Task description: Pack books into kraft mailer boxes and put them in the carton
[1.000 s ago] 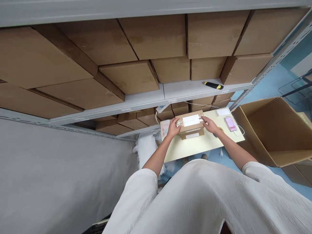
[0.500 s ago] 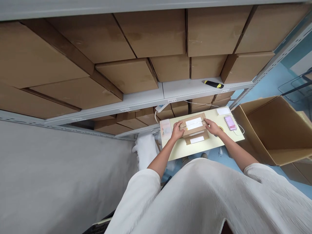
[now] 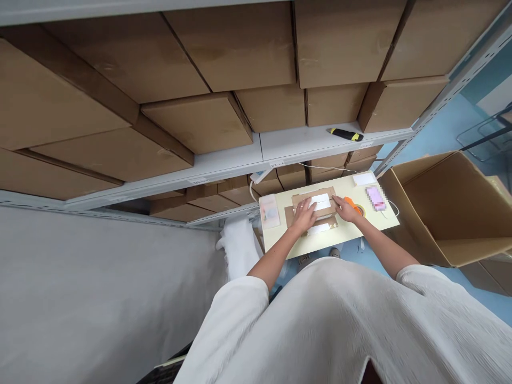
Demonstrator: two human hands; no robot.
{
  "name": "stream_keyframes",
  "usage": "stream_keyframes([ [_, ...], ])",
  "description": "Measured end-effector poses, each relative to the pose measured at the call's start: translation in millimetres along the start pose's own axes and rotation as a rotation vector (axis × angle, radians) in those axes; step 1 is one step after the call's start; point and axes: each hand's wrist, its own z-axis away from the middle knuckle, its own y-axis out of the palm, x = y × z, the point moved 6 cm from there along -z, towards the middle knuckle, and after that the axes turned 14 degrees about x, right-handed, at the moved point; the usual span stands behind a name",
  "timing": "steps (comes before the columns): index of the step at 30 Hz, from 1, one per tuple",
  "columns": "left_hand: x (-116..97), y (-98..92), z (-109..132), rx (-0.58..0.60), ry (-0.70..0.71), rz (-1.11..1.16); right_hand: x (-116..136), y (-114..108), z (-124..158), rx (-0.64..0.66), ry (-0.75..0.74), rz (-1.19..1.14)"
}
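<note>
A small cardboard box [image 3: 326, 191] with a white label [image 3: 321, 201] on top lies on the pale yellow table [image 3: 296, 250]. Cardboard flaps stick out at its left and on the side near me, and the near flap bears another white label [image 3: 319, 229]. My left hand [image 3: 304, 216] rests over the box's left part, fingers stretched out. At the right end, my right hand [image 3: 345, 209] pinches the box's edge. Just beyond that hand is an orange tape dispenser [image 3: 351, 203], partly covered by it.
A phone-like pink item [image 3: 376, 198] with a white cable and a white pad [image 3: 364, 179] lie at the table's right. A large open carton [image 3: 416, 213] stands beside it. Shelves full of boxes [image 3: 200, 122] rise ahead, with a yellow-black cutter [image 3: 346, 134] on one ledge.
My left hand has moved from the box's left end onto its top, fingers now stretched out. A flap now shows at the left. The orange dispenser has come into sight by my right hand.
</note>
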Motion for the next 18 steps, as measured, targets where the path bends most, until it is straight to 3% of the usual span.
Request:
stream_keyframes([
  [3,-14,21.2,-9,0.056,-0.001,-0.019,-1,1,2,-0.005,-0.003,-0.003],
  [6,-17,27.8,-13,0.037,-0.043,-0.036,-11,-3,12,-0.08,0.006,-0.009],
  [11,-16,29.0,-13,0.02,-0.086,-0.034,-66,-11,44,-0.164,0.265,0.021],
  [15,-18,32.4,-11,-0.016,-0.114,-0.034,-100,-12,63,-0.12,0.343,0.078],
  [18,-19,36.6,-10,0.044,-0.175,-0.176,-110,-6,64,0.023,0.443,0.186],
])
